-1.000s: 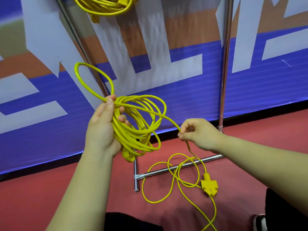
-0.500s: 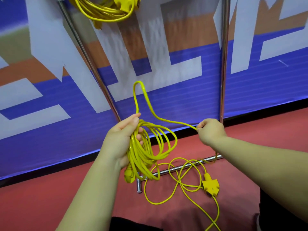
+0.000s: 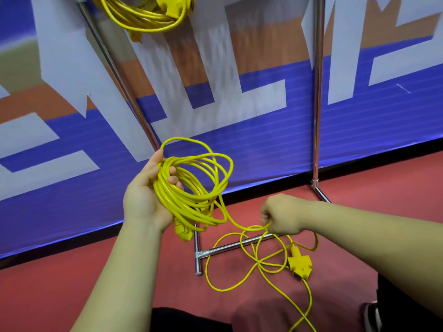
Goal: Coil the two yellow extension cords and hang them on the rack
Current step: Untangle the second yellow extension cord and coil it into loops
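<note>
Hands (image 3: 141, 202) curled round yellow cord (image 3: 172, 200)

Yellow cord (image 3: 143, 21) hangs coiled high at rack (image 3: 317, 104) — second cord (image 3: 182, 200) half-coiled, tail on floor (image 3: 96, 271)

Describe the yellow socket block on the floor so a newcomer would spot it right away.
Start at the chrome rack's base bar on the red floor. Just right of it, below the right hand, sits the socket block. Unlike the other block hanging up top, it lies on the floor.
</note>
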Tool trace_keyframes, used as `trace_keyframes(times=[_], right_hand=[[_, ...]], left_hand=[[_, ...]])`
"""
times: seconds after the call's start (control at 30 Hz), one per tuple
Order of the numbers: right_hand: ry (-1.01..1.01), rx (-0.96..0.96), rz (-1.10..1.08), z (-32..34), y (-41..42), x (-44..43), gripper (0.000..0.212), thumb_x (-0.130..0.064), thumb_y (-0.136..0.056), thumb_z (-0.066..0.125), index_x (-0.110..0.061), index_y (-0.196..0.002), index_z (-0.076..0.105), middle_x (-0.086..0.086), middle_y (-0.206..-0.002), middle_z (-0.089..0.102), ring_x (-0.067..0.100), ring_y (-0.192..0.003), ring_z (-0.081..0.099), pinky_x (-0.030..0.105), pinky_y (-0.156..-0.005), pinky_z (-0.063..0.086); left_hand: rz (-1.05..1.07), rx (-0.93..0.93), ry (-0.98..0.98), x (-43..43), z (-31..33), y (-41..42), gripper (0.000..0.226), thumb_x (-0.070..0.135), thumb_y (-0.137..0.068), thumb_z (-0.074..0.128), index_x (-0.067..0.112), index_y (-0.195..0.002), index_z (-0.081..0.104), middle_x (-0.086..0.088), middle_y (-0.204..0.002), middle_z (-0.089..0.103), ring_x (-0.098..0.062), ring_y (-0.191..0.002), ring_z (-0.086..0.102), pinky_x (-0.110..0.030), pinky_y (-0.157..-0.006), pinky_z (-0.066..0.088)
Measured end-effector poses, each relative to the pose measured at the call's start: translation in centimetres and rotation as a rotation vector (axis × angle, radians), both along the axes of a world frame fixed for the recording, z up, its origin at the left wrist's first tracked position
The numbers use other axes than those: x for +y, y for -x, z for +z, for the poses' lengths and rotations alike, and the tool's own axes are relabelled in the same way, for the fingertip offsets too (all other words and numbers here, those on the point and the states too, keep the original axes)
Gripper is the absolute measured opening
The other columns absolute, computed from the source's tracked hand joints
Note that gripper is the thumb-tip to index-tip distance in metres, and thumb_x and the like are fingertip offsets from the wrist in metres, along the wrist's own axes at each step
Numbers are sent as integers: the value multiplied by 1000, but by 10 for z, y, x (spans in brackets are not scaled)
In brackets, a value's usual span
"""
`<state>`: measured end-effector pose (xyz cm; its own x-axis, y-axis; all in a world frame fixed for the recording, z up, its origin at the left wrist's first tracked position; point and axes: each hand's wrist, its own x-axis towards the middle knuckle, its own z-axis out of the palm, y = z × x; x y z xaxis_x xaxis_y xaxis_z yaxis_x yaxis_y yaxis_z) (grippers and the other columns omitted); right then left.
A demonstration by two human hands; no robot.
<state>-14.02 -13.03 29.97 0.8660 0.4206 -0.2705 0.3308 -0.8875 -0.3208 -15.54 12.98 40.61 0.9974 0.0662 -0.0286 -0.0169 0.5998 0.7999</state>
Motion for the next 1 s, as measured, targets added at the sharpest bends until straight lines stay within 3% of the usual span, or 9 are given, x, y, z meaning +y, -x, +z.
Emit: trace_keyframes(times=[0.13, 0.27, 0.33, 0.43, 0.63, 0.8, 0.9, 0.93, 1.0], right_hand=[[32, -79, 147, 21, 15, -3, 32, -7, -79, 59, -22, -103, 74, -2, -105, 72, 19, -100, 66, 24, -71, 44], [-40, -89, 344, 47, 36, 1, 26, -19, -88, 65, -27, -111, 73, -7, -112, 69, 8, -100, 61, 15, -70, 34], [-152, -72, 407, 63, 45, 0, 23, -21, -90, 67, -25, -111, 75, -9, -104, 69, -3, -87, 57, 3, -63, 29], [-359, -49, 432, 83, 50, -4, 18, -22, -90, 71, -23, -107, 76, -16, -85, 59, -6, -76, 55, 5, -66, 34], [-607, -37, 293, 104, 44, -16, 16, -24, -88, 75, -28, -104, 77, -17, -84, 65, -3, -78, 61, 13, -73, 44], [-825, 23, 177, 103, 34, -22, 16, -16, -89, 74, -21, -103, 78, -3, -86, 75, 4, -74, 63, 26, -74, 52], [-908, -56, 57, 100, 27, -27, 15, -18, -90, 72, -25, -103, 78, 2, -92, 77, 20, -85, 71, 40, -84, 57], [-955, -76, -2, 98, 24, -28, 13, -19, -90, 73, -24, -101, 78, 4, -90, 77, 25, -84, 71, 41, -82, 58], [-1043, -130, -129, 94, 20, -31, 9, -17, -88, 75, -18, -97, 75, 3, -79, 74, 20, -68, 67, 33, -67, 56]], left_hand=[[121, -26, -36, -1, -7, -7, 30, 8, -100, 45, 19, -123, 61, -8, -81, 59, -13, -61, 58, -26, -59, 53], [200, -31, -131, -1, -16, -14, 30, 5, -98, 53, 22, -120, 62, -8, -81, 61, -15, -65, 62, -31, -63, 56], [227, -38, -161, -5, -19, -15, 33, 3, -97, 57, 22, -123, 62, -8, -79, 62, -16, -66, 63, -32, -65, 56], [239, -42, -182, -11, -20, -15, 37, 0, -95, 59, 20, -126, 62, -6, -77, 64, -17, -65, 63, -32, -64, 57], [125, -15, -320, -32, -29, -11, 40, -2, -94, 59, 13, -130, 62, -10, -79, 62, -19, -62, 61, -31, -60, 54], [-21, 24, -373, -57, -33, -3, 32, 1, -96, 56, 13, -124, 67, -14, -84, 64, -20, -60, 60, -32, -60, 55], [-93, 28, -382, -67, -31, 2, 30, 4, -96, 55, 12, -122, 68, -17, -87, 65, -22, -61, 60, -31, -59, 56], [-119, 23, -377, -71, -30, 4, 28, 8, -97, 54, 11, -121, 68, -17, -87, 66, -22, -59, 59, -30, -57, 54], [-175, 23, -359, -78, -27, 8, 30, 26, -95, 57, 14, -120, 70, -15, -82, 63, -21, -56, 56, -30, -56, 49]])
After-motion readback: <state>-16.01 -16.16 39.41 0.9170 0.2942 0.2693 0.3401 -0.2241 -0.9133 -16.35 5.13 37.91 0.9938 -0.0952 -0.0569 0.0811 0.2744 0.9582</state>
